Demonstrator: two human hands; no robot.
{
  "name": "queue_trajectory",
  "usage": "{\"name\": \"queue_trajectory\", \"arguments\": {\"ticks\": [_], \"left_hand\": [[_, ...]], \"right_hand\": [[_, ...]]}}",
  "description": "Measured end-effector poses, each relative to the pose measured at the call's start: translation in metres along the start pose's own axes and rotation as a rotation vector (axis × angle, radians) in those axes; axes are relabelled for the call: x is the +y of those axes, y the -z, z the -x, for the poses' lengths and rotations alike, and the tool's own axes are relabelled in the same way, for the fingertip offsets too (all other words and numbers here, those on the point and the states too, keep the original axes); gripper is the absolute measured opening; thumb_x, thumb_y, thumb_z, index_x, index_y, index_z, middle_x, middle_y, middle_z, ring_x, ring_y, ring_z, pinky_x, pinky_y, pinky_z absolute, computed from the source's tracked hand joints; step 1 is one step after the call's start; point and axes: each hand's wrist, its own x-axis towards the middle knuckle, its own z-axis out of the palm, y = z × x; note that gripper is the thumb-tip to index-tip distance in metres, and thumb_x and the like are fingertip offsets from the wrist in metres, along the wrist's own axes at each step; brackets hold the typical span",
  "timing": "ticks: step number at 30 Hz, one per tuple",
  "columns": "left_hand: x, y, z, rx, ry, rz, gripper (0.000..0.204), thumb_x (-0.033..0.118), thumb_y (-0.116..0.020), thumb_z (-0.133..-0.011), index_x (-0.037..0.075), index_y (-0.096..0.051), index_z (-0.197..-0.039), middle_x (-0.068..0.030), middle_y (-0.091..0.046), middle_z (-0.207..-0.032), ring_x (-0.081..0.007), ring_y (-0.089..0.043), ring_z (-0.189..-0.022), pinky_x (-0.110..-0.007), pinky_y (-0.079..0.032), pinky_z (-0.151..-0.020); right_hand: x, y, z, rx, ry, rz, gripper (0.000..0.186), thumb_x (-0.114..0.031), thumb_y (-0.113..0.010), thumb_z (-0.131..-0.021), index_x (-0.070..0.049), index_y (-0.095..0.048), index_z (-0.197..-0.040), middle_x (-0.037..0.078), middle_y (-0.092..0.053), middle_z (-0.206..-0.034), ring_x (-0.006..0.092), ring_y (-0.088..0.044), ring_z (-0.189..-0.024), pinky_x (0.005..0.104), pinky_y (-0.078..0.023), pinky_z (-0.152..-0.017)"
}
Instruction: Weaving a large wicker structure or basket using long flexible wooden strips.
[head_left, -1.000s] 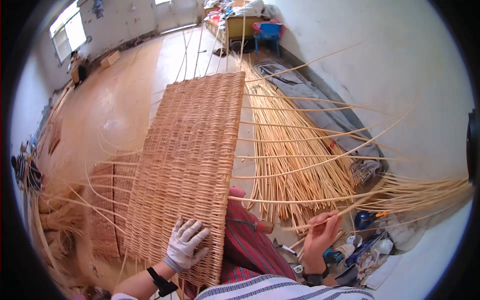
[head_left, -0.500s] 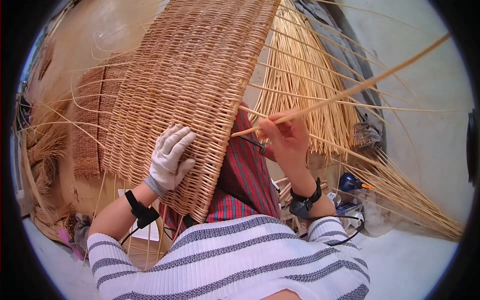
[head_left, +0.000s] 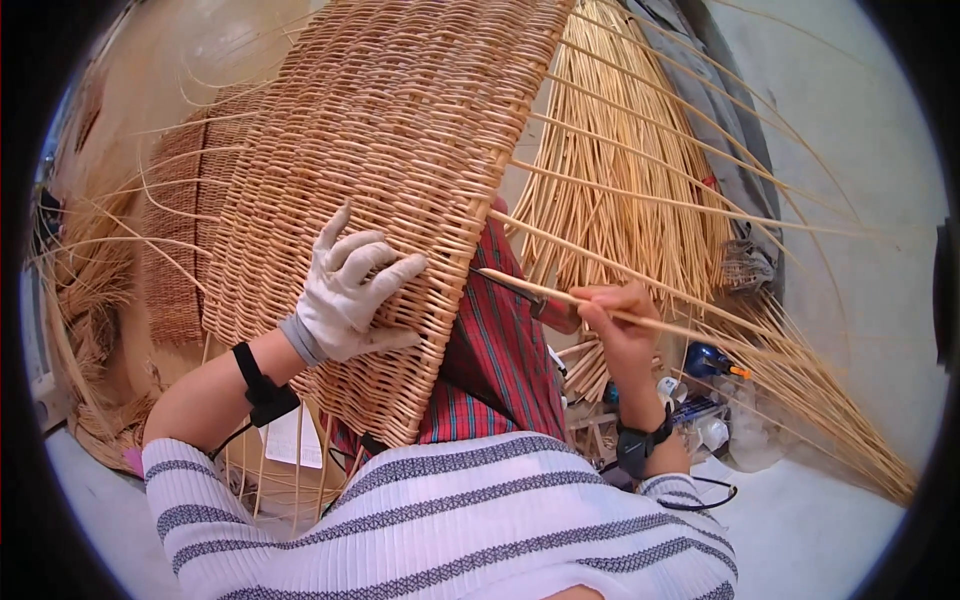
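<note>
A large brown woven wicker panel (head_left: 380, 130) slants up from my lap, which is covered in red plaid cloth (head_left: 500, 350). My left hand (head_left: 350, 290), in a white glove, lies on the panel's lower part with its fingers spread. To the right of the panel, my bare right hand (head_left: 620, 315) pinches a pale wicker rod (head_left: 545, 288) between thumb and fingers. The rod's near end sits just off the panel's right edge. Beside it is a dark metal spike (head_left: 508, 284) with a brownish handle; whether its tip enters the weave I cannot tell.
Long loose rods (head_left: 640, 200) stick out from the panel's right edge. A thick bundle of pale rods (head_left: 620, 150) stands behind, with more rods (head_left: 820, 400) fanned at lower right. Near them are a dark blue bottle (head_left: 705, 362) and a plastic bag (head_left: 755, 430). Another woven piece (head_left: 175, 230) is at left.
My right hand has moved right and down, swinging the rod from slanting upward to slanting downward; its end has come off the panel's edge. My left hand's fingers have spread.
</note>
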Motion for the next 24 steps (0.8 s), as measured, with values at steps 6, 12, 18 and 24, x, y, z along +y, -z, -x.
{"name": "queue_trajectory", "arguments": {"ticks": [6,12,18,24], "left_hand": [[-0.003,-0.004,-0.006,-0.157,0.081,0.071,0.103,0.079,-0.071,-0.084,0.017,-0.049,-0.163,-0.0185,-0.036,-0.171,-0.043,-0.027,-0.162,-0.064,-0.009,-0.134],[-0.003,-0.005,-0.006,-0.181,0.048,0.058,0.099,0.082,-0.065,-0.087,0.018,-0.052,-0.162,-0.0219,-0.033,-0.172,-0.0428,-0.022,-0.164,-0.065,-0.005,-0.134],[-0.005,-0.008,-0.005,-0.158,0.023,0.062,0.1,0.082,-0.067,-0.085,0.019,-0.053,-0.162,-0.0235,-0.031,-0.173,-0.0445,-0.022,-0.164,-0.067,-0.004,-0.133],[-0.003,-0.009,-0.004,-0.165,0.036,0.042,0.1,0.081,-0.069,-0.083,0.021,-0.052,-0.162,-0.022,-0.031,-0.173,-0.0449,-0.023,-0.163,-0.067,-0.006,-0.133]], "right_hand": [[0.015,-0.027,-0.008,-0.156,-0.14,0.024,0.009,-0.008,-0.065,-0.107,-0.003,-0.073,-0.11,0.018,-0.077,-0.122,0.021,-0.073,-0.111,0.0317,-0.061,-0.09],[-0.009,-0.018,-0.027,-0.472,-0.268,0.418,0.042,-0.027,-0.046,-0.116,-0.001,-0.071,-0.138,0.011,-0.076,-0.106,0.0126,-0.066,-0.085,0.0272,-0.053,-0.077],[0.018,-0.007,-0.083,-0.864,-0.316,0.281,0.055,-0.041,-0.04,-0.117,-0.004,-0.063,-0.151,0.008,-0.073,-0.102,0.0114,-0.06,-0.07,0.0269,-0.051,-0.057],[0.019,0.002,-0.096,-1.002,-0.281,0.413,0.059,-0.046,-0.03,-0.119,-0.012,-0.054,-0.161,0.004,-0.066,-0.085,0.0096,-0.055,-0.063,0.0271,-0.048,-0.053]]}}
